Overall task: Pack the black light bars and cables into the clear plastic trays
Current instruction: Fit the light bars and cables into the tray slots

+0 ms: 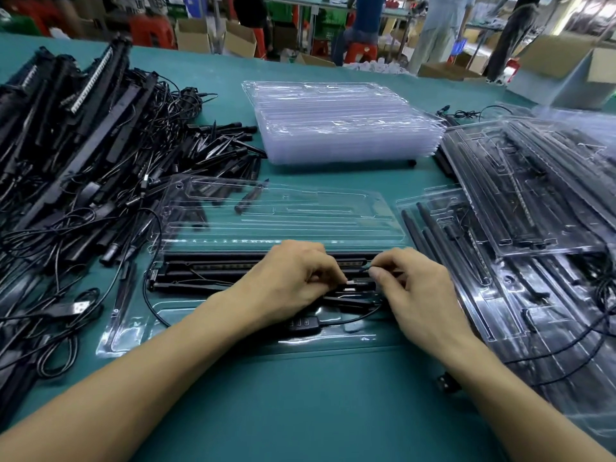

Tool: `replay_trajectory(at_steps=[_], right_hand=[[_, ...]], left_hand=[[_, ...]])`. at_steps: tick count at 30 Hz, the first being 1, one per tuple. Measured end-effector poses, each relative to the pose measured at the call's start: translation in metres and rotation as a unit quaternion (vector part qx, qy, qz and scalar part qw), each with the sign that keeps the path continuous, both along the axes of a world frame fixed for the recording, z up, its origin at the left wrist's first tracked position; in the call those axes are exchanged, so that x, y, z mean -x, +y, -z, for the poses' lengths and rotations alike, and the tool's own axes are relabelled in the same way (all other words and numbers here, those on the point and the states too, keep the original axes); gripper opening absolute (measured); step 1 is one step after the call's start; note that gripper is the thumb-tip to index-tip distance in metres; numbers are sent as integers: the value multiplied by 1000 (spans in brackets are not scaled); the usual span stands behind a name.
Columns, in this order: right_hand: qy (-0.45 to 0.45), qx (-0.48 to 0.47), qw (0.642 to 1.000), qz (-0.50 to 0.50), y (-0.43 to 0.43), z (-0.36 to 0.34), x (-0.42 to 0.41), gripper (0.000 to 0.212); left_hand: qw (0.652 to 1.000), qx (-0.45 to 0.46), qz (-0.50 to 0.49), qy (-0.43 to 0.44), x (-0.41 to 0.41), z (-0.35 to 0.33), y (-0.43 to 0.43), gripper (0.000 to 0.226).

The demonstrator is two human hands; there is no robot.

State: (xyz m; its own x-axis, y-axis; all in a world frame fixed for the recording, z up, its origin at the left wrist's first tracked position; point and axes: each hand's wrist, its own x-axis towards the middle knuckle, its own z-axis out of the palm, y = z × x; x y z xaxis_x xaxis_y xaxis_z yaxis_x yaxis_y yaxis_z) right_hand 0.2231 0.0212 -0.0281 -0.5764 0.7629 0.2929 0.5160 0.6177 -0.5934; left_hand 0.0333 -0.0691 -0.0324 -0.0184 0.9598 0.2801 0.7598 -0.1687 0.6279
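Where the hands meet: over the near half of one open clear tray point(133, 328), fingertips almost touching.
Left hand point(293, 278): fingers curled, pinching a small black connector point(360, 284) with a pale tip.
Right hand point(416, 295): thumb and forefinger pinching a thin cable point(365, 269) just beside the left fingertips.
Light bars point(206, 266): three by my count, side by side in the tray, just beyond the knuckles and running out past the left hand.
Controller point(303, 323): one, buttoned, beside the left wrist.
Tray lid point(283, 208): one, lying open beyond the bars.
Empty trays point(340, 128): one stack, farther beyond both hands; number unreadable.
Packed trays point(533, 195): at least two, overlapping, right of the right hand.
Loose heap point(83, 145): one tangle of bars and cables, left of the left hand.
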Motion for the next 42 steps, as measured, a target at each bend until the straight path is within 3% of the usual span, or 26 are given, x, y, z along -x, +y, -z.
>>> replay_trajectory(at_steps=[4, 8, 13, 17, 21, 24, 29, 34, 37, 42], right_hand=[[65, 80, 994, -37, -1, 2, 3, 11], [142, 175, 969, -105, 0, 0, 4, 13], [171, 134, 970, -105, 0, 1, -1, 16], [65, 37, 996, -50, 5, 4, -5, 11], [-27, 28, 999, 2, 10, 6, -2, 5], [-93, 38, 995, 13, 11, 3, 0, 16], [-116, 76, 990, 13, 15, -5, 2, 20], [-65, 90, 994, -11, 12, -14, -6, 20], [-127, 65, 988, -65, 14, -27, -24, 39], [-195, 65, 972, -112, 15, -42, -45, 21]], left_hand=[[998, -8, -56, -32, -1, 1, -2, 18], [990, 54, -119, 58, -1, -4, 0, 31], [987, 81, -111, 78, -3, -7, -3, 21], [990, 65, -107, 60, 0, -7, -4, 18], [993, 68, -92, 6, 4, -8, -5, 15], [991, 87, -95, 20, 4, -9, -4, 14], [986, 109, -117, 44, 3, -7, -1, 16], [988, 100, -88, -74, 11, -8, 0, 23], [989, 89, -86, -85, 11, -6, -1, 15], [992, 79, -88, -55, 8, -6, -2, 5]])
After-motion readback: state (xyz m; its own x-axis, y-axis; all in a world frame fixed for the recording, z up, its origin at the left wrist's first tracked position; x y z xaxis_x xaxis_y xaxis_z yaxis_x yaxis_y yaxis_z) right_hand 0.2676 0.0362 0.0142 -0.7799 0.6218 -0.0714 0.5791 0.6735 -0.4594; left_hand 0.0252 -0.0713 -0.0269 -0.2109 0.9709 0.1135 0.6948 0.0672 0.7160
